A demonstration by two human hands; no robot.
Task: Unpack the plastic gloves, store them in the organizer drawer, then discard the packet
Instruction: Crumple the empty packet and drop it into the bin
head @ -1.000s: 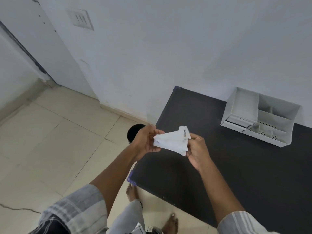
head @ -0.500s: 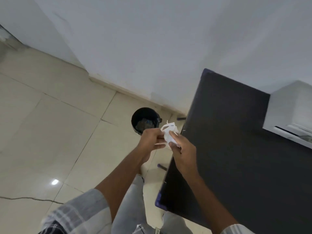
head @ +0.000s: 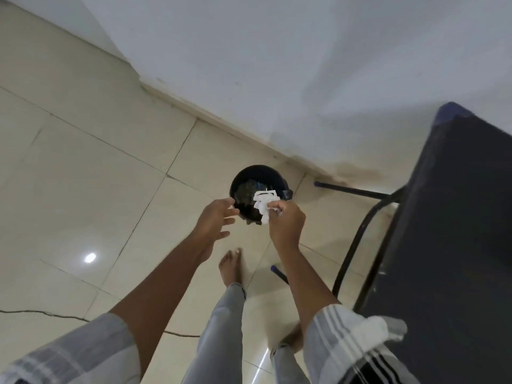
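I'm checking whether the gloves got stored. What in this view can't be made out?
- Organizer drawer: out of the head view, past the right edge beyond the table.
- Bin contents: dark, partly hidden by the packet in the right hand.
- Packet print: crumpled, too small.

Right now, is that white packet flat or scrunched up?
Scrunched up. The packet is a crumpled white wad pinched in the right hand above the black bin; the left hand is open, off it.
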